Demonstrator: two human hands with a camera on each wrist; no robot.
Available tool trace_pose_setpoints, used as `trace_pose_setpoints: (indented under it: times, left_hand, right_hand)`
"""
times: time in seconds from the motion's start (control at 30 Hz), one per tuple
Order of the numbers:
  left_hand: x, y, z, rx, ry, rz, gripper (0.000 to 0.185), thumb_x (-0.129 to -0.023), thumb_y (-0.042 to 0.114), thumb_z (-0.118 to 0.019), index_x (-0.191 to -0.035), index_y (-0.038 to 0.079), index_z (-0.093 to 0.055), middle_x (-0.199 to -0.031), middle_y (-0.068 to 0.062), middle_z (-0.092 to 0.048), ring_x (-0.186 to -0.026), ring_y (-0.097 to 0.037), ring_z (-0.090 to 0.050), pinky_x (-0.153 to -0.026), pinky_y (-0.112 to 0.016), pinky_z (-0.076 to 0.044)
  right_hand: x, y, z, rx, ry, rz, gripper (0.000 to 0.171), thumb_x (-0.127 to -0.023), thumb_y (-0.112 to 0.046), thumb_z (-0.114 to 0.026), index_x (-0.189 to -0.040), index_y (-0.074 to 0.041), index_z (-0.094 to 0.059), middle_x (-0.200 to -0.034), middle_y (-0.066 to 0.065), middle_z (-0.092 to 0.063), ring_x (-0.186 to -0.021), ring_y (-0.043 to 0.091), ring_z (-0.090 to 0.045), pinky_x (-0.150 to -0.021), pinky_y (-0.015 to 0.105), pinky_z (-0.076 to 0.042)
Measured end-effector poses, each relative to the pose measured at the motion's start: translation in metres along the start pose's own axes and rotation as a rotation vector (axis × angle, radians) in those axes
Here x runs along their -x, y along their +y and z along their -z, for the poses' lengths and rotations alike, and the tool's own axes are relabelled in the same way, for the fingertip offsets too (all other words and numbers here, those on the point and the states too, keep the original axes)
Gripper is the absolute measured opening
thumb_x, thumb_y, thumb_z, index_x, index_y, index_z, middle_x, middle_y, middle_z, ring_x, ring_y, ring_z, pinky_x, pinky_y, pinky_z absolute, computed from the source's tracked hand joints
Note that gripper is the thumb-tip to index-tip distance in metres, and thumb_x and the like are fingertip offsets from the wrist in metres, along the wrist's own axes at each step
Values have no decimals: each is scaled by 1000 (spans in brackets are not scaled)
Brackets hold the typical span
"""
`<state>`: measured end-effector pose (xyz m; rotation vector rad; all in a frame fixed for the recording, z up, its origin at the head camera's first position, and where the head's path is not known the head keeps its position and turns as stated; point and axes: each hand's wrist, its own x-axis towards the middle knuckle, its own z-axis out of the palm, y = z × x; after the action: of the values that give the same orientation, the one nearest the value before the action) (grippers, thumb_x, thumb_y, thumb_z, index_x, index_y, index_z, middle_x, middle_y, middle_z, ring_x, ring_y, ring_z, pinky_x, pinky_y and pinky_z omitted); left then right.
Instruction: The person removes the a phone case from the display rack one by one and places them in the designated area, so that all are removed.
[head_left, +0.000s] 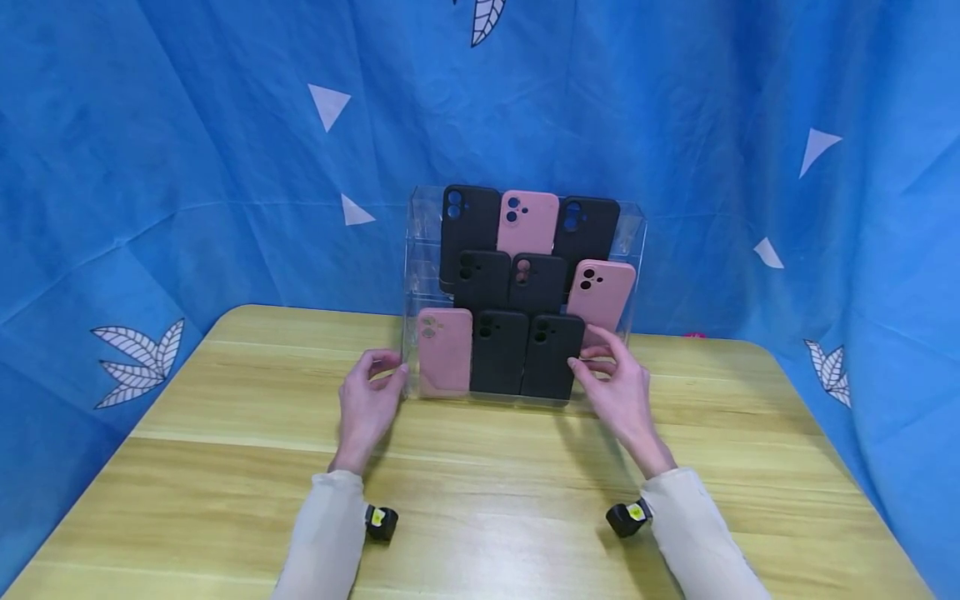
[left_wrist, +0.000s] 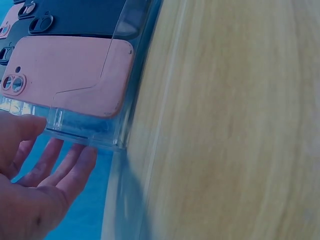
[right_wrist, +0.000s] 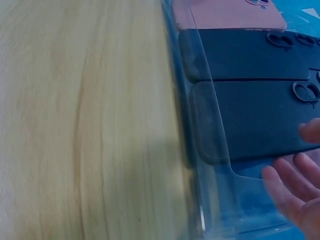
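One clear stand (head_left: pixel 423 233) on the table (head_left: pixel 480 492) holds nine phone cases: three pink cases (head_left: pixel 446 354) and six black cases (head_left: pixel 498 354). The left hand (head_left: pixel 370 404), fingers loosely bent and thumb apart, touches the stand's left edge. Only the left wrist view shows its separate fingertips there. The right hand (head_left: pixel 618 387), thumb spread from fingers, touches the bottom-right black case's edge. The stand lies between both hands.

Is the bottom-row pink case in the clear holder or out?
In: the pink case sits partly behind the front lip of the clear holder.
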<state>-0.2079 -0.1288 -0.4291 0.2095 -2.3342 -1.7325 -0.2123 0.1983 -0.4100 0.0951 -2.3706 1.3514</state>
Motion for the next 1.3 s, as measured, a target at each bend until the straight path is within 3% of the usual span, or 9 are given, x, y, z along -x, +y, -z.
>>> trace_pose_setpoints:
  times: [0.17,0.4,0.5,0.87,1.3]
  left_hand:
    - [-1,1,0,-8,5,3,26,-95,11,-70,-119,5,-64,-125,-17,-69,-113,-36,-71,-98,-44,-60]
    - [-1,1,1,2,-1,20,24,-95,12,-71,-117,5,-64,-124,-17,-69,-113,-36,-71,-99,-43,-59]
    - [-1,0,1,5,-8,20,23,-95,11,-70,-117,5,-64,-125,-17,-69,-115,-36,-71,-99,-44,-59]
    - [-2,0,2,6,-30,39,24,-96,12,-69,-118,8,-63,-127,-16,-70,-116,-35,-70,-100,-45,-58]
    - [-3,-2,1,5,-38,42,24,-95,13,-70,-118,8,-62,-126,-15,-69,-116,-34,-70,-100,-45,-58]
  right_hand:
    - [0,2,-6,-3,47,13,50,-89,-3,-77,-136,-10,-62,-100,16,-70,-89,31,-75,-70,4,-52]
    - [1,5,-7,-71,67,17,50,-88,1,-77,-135,-10,-63,-100,18,-72,-83,0,-67,-69,7,-55]
    - [0,5,-6,-103,56,20,51,-88,1,-76,-136,-12,-63,-100,19,-72,-82,-7,-63,-70,8,-55]
    - [-2,2,0,-136,24,5,49,-91,-1,-75,-136,-16,-64,-101,18,-70,-85,-4,-63,-71,8,-55]
    - [-6,-12,14,-188,86,42,51,-88,-2,-78,-136,-16,-65,-102,17,-70,-84,-6,-64,-67,8,-53]
